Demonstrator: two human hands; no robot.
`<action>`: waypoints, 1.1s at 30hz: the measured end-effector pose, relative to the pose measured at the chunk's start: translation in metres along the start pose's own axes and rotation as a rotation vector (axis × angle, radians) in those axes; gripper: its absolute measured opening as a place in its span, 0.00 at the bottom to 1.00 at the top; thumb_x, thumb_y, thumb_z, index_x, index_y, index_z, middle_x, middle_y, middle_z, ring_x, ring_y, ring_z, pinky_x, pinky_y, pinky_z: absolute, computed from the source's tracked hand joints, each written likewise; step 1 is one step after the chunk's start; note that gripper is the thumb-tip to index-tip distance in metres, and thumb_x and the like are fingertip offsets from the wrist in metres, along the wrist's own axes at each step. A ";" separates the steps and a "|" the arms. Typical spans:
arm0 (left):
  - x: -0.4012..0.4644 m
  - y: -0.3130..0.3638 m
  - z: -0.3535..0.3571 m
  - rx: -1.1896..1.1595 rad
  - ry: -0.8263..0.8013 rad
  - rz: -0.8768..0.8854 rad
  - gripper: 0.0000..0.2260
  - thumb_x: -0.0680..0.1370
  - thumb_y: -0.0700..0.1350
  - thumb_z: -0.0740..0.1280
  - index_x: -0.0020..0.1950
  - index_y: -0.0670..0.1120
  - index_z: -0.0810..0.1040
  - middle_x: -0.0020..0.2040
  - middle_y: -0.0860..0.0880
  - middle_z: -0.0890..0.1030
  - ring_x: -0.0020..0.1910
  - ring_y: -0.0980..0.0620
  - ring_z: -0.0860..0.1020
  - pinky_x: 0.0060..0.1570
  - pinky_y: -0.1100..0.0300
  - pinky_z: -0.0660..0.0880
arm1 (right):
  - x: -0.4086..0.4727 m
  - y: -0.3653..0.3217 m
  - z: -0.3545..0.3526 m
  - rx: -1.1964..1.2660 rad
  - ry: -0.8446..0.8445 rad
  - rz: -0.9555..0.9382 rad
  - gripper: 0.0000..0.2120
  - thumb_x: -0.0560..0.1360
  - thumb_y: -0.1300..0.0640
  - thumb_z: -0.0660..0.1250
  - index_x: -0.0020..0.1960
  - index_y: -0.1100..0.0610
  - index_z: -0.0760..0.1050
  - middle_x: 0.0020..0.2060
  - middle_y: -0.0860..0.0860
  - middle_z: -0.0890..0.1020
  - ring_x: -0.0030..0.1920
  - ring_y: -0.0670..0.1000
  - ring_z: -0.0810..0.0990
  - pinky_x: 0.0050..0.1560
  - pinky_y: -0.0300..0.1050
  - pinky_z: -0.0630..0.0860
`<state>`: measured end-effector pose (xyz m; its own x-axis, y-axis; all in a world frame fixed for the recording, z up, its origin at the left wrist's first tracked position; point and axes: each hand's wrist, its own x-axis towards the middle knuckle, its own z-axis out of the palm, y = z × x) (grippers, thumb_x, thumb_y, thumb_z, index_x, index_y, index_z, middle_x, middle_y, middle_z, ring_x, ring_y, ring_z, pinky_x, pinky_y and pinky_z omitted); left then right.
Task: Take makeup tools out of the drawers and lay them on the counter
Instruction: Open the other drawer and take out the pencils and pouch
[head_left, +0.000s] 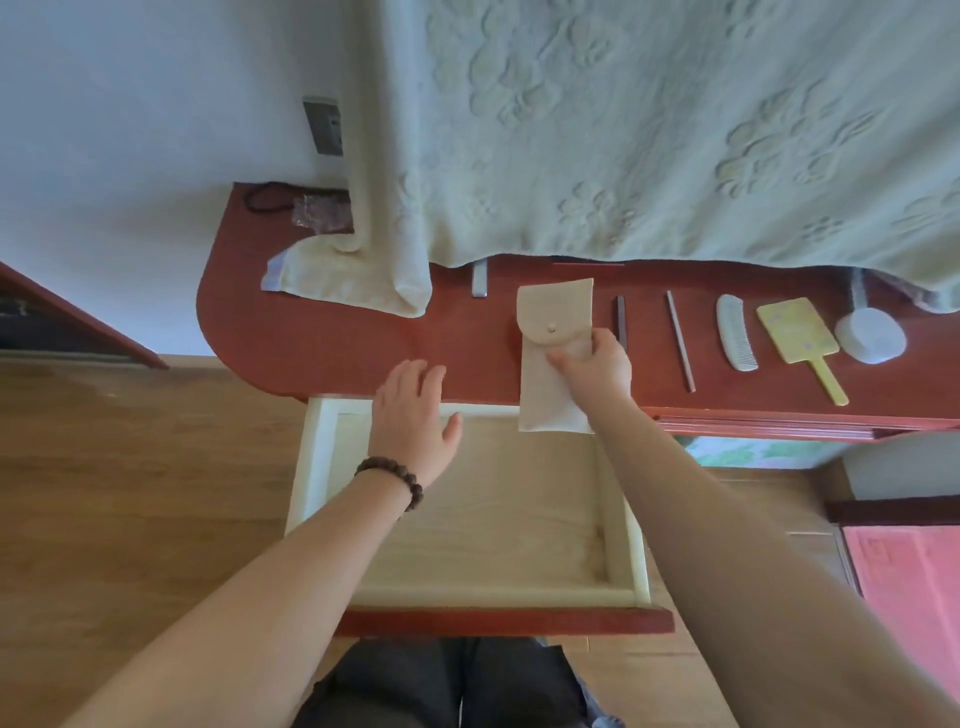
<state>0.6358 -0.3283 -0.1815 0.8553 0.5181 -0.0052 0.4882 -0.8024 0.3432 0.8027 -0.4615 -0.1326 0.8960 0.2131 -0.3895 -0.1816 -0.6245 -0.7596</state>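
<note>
We judge the task almost done. Our right hand pinches the beige pouch, which lies on the bench with its lower end hanging over the edge above the open drawer. Toward 3 o'clock from the pouch, five tools lie in a row: a dark stick, a thin rod, a comb, a yellow mirror and a white brush. Our left hand, at 9 o'clock from the pouch, is spread wide over the drawer's back edge and holds nothing. The drawer shows only bare wood, so what remains is releasing the pouch; other drawers we cannot see.
</note>
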 end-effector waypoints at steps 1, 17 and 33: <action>0.005 0.000 0.002 0.030 -0.056 -0.026 0.27 0.76 0.52 0.66 0.72 0.44 0.66 0.72 0.40 0.66 0.74 0.39 0.60 0.71 0.44 0.60 | 0.014 -0.003 0.002 -0.007 -0.006 0.019 0.20 0.72 0.55 0.71 0.61 0.58 0.71 0.51 0.51 0.78 0.49 0.52 0.76 0.45 0.44 0.70; 0.012 -0.001 0.018 0.193 -0.173 -0.117 0.36 0.77 0.62 0.59 0.78 0.50 0.49 0.79 0.44 0.49 0.78 0.43 0.46 0.75 0.43 0.47 | 0.049 0.001 0.017 -0.426 0.046 -0.144 0.23 0.75 0.49 0.67 0.61 0.64 0.69 0.60 0.59 0.70 0.61 0.60 0.71 0.60 0.53 0.71; -0.167 -0.014 -0.005 0.024 -0.041 -0.238 0.35 0.77 0.60 0.60 0.77 0.45 0.52 0.77 0.41 0.58 0.77 0.42 0.54 0.74 0.43 0.56 | -0.196 0.132 0.028 -0.320 0.162 -0.199 0.38 0.72 0.44 0.69 0.74 0.58 0.58 0.73 0.58 0.58 0.74 0.58 0.54 0.72 0.58 0.60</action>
<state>0.4855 -0.4023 -0.1803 0.7218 0.6813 -0.1218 0.6804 -0.6661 0.3056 0.5913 -0.5649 -0.1714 0.9578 0.2481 -0.1448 0.1139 -0.7907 -0.6015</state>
